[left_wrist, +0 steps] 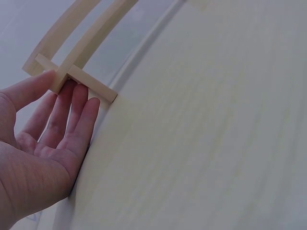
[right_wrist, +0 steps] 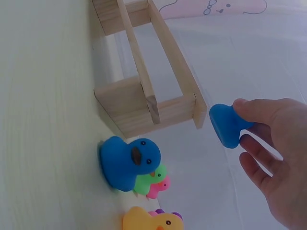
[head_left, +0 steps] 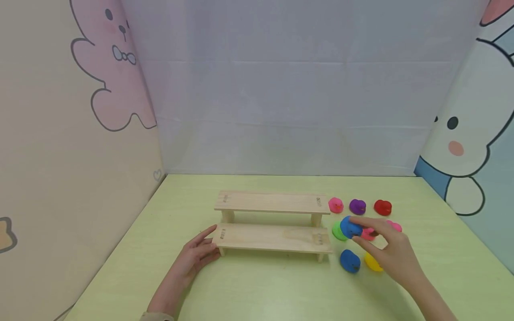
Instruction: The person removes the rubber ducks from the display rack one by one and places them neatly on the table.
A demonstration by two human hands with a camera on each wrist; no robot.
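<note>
Between thumb and fingers, my right hand (head_left: 395, 254) pinches a blue rubber duck (right_wrist: 224, 125), held up over the group of ducks at the right of the head view. A second blue duck (head_left: 350, 261) stands on the table below it. At the table's middle is a two-step wooden shelf (head_left: 277, 237), both boards bare. My left hand (left_wrist: 53, 129) grips the left end of its lower board, thumb at the board's upper side and fingers under it. A green duck (head_left: 338, 231) is partly covered by the held one; a yellow duck (head_left: 373, 263) is partly behind my right hand.
Behind these stand a pink duck (head_left: 335, 205), a purple duck (head_left: 357, 206) and a red duck (head_left: 383, 207). More pink shows around my right fingers. The light green table (head_left: 261, 290) meets a pale cloth backdrop (head_left: 281, 111), with cartoon-printed walls on both sides.
</note>
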